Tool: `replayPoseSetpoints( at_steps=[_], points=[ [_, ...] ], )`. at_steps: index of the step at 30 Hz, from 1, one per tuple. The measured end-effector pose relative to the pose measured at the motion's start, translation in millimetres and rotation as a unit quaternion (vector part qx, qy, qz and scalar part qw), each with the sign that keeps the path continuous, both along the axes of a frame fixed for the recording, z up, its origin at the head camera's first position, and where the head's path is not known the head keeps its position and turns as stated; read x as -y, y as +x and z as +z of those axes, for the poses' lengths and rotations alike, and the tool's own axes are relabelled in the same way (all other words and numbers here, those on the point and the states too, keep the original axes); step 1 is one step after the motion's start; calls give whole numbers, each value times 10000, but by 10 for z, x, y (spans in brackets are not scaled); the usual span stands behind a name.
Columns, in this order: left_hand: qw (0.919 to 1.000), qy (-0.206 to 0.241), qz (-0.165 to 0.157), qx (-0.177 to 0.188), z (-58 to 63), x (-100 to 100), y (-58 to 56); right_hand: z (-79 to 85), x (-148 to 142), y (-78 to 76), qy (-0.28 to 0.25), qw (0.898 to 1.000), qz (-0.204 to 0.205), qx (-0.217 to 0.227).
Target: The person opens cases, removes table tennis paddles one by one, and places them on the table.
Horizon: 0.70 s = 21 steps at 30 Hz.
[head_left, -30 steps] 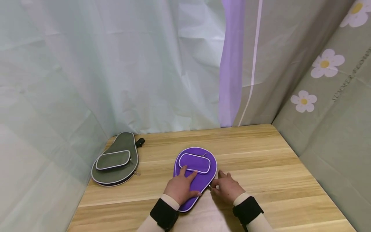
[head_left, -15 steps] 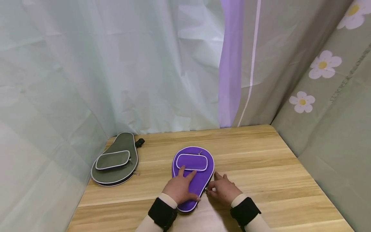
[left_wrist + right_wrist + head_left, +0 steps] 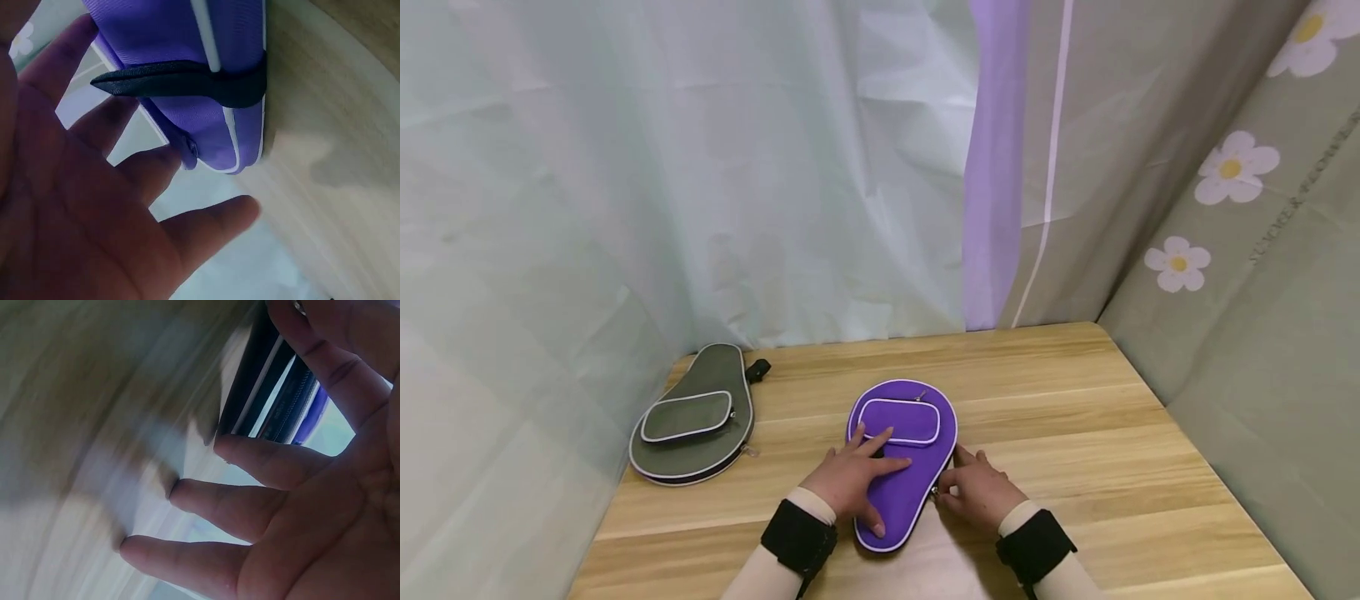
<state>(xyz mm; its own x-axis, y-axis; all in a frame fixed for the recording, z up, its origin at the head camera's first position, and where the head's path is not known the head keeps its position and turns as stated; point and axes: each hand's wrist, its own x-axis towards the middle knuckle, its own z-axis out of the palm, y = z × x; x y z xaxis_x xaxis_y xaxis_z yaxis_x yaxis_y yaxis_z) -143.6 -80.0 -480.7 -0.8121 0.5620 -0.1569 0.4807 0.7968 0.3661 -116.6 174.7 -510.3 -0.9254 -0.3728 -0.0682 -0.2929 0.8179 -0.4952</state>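
Observation:
A purple table tennis paddle case (image 3: 901, 504) with white piping lies on the table, its rounded end pointing away. My left hand (image 3: 844, 482) rests on it with spread fingers, the tips near the small front pocket (image 3: 899, 420). In the left wrist view a black strap loop (image 3: 181, 81) sticks out from the case's side, beside the extended fingers. At the case's right edge my right hand (image 3: 981, 492) pinches the zipper pull (image 3: 934, 492) between thumb and index finger. The other fingers (image 3: 225, 506) of that hand reach down to the tabletop, and a dark gap shows along the zipper.
A grey-green paddle case (image 3: 711, 450) with a front pocket and black strap (image 3: 758, 371) lies at the table's left. The wooden table (image 3: 1060, 392) is bordered by pale curtains (image 3: 775, 208) at the back and sides.
My right hand has moved slightly toward me along the case's edge with the zipper pull. My left hand has shifted left, its thumb now on the case's narrow end.

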Motion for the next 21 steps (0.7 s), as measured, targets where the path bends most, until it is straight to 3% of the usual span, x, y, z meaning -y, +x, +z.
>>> replayPoseSetpoints(
  at_steps=[11, 21],
  points=[
    [9991, -56, 414, -86, 12, -72, 73, -35, -23, -19, -107, 9996, 81, -239],
    [9979, -36, 639, -1, -15, -158, 73, 2, 21, 71, -7, 10000, -57, 6]
  ],
)
